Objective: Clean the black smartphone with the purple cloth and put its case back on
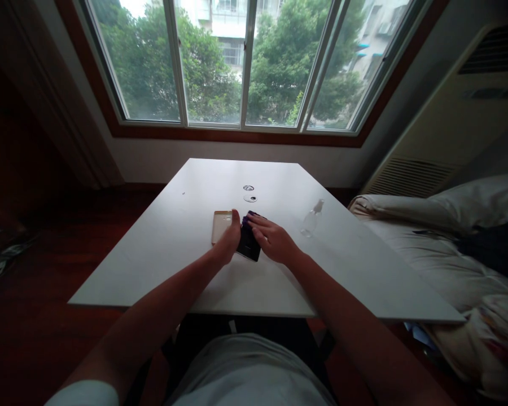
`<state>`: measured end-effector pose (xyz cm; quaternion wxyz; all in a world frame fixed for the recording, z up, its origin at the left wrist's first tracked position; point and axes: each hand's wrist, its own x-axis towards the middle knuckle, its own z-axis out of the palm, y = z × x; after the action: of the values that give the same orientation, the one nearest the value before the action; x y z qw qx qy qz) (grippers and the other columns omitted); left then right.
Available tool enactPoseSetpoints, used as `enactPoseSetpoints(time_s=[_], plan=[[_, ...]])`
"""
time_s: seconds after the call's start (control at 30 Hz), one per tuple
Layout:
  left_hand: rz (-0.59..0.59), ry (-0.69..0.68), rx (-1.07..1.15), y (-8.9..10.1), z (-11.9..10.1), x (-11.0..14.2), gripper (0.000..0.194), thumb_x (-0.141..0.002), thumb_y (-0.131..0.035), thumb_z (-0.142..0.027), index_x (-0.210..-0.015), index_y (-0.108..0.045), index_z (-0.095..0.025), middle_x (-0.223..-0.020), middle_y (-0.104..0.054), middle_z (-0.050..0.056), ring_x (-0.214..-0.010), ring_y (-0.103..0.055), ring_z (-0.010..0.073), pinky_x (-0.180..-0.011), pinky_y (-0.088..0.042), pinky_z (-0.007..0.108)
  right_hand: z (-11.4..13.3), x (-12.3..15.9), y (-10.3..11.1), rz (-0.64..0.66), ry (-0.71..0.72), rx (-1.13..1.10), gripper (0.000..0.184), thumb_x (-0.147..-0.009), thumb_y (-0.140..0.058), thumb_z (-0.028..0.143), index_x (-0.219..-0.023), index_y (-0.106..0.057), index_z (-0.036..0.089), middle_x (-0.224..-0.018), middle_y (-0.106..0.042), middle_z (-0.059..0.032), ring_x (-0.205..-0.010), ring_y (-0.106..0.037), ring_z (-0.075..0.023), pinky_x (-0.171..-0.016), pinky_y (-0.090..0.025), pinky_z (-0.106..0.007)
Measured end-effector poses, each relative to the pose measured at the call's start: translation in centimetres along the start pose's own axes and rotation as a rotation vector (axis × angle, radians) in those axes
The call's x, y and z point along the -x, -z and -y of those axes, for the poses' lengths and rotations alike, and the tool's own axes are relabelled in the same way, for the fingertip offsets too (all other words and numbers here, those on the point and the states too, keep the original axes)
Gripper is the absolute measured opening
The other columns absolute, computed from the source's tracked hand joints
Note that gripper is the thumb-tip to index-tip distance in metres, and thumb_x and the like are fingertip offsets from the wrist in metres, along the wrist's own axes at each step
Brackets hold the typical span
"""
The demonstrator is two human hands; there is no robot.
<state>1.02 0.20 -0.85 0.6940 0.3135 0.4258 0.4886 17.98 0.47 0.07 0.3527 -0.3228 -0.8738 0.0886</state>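
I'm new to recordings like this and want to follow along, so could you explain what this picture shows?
There is no machine here: you see a person's own two bare hands. The picture comes from a camera worn on their head, looking forward and down, so the forearms reach in from the bottom.

On the white table, a dark phone sits between the hands. The left hand is at its left edge; whether it grips is hard to tell. The right hand has its fingers on a purple cloth against the phone.

A beige phone case lies to the left, and a clear spray bottle stands to the right.
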Motion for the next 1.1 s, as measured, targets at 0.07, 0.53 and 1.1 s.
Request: enactPoseSetpoints(time_s=[0.07,0.53,1.1], plan=[[0.002,-0.013,0.066,0.3,-0.3,-0.3,0.080,-0.089,-0.033,-0.083,-0.101,-0.071,-0.013,-0.082,-0.072,0.013,-0.078,-0.070,0.0231,-0.064,-0.052,0.027,1.2,-0.1,-0.5,0.049,0.079,-0.045,0.041,-0.103,-0.044,0.031,-0.137,-0.065,0.019,-0.145,-0.057,-0.0070,-0.140,-0.049,-0.0247,-0.121,-0.039,-0.045],[0.025,0.016,0.188,1.2,-1.3,-1.2,0.092,-0.093,-0.010,-0.080,-0.100,-0.069,-0.009,-0.086,-0.072,0.018,-0.087,-0.070,0.0275,-0.073,-0.058,0.035,1.4,0.3,-0.4,-0.061,0.366,-0.216,0.028,-0.097,-0.052,0.018,-0.108,-0.078,0.024,-0.117,-0.074,-0.0051,-0.111,-0.071,-0.0213,-0.107,-0.053,-0.043],[-0.124,0.009,-0.023,0.4,0.0,-0.7,0.080,-0.088,-0.033,-0.083,-0.106,-0.072,-0.014,-0.088,-0.073,0.015,-0.088,-0.072,0.0287,-0.075,-0.058,0.037,-1.9,-0.2,-0.9,-0.049,-0.015,0.015,0.045,-0.107,-0.037,0.040,-0.132,-0.068,0.018,-0.144,-0.058,-0.0106,-0.138,-0.052,-0.0265,-0.121,-0.037,-0.050]])
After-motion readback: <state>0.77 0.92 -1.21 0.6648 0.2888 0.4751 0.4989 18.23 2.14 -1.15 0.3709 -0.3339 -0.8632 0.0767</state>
